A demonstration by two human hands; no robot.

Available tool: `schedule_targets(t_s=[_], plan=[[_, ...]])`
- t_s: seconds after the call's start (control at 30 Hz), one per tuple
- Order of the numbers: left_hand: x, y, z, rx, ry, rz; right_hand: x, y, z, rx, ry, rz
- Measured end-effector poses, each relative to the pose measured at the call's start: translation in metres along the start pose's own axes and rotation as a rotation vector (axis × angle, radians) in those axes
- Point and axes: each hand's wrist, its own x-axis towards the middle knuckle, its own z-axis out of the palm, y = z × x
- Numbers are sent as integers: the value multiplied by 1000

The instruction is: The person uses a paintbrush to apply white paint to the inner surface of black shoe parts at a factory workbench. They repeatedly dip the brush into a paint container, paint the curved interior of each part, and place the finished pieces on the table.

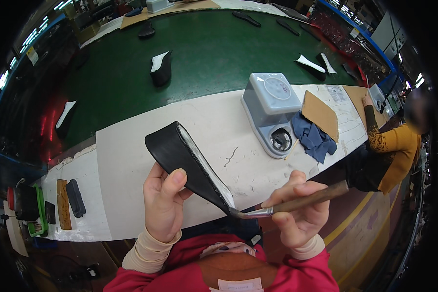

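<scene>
Your left hand (163,202) grips a black shoe sole (186,160) held above the white table (131,160); your right hand (297,214) pinches a wooden-handled brush (297,202), its bristles touching the sole's lower tip.

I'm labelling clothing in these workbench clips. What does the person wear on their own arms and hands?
Both hands are bare, no gloves. The left hand and right hand each come out of a bright red sleeve. Under each red sleeve shows a cream ribbed cuff hugging the wrist. No watch, rings or markings show.
</scene>
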Motion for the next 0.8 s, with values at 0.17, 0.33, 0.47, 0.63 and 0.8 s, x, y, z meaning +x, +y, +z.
schedule_targets(t_s=[0.17, 0.33, 0.47, 0.63, 0.8], plan=[[1, 0, 0, -39, 21, -48, -1, -1, -1, -61, -10, -42], [1, -2, -1, -91, 18, -62, -3, -3, -3, -80, -28, -59], [2, -4, -2, -122, 18, -85, -4, -5, -4, -93, -28, -70], [3, -3, -6, -157, -42, -128, -4, -5, -3, -106, -30, -102], [5, -7, -8, -180, -52, -172, -5, -1, -4, -153, -27, -141]])
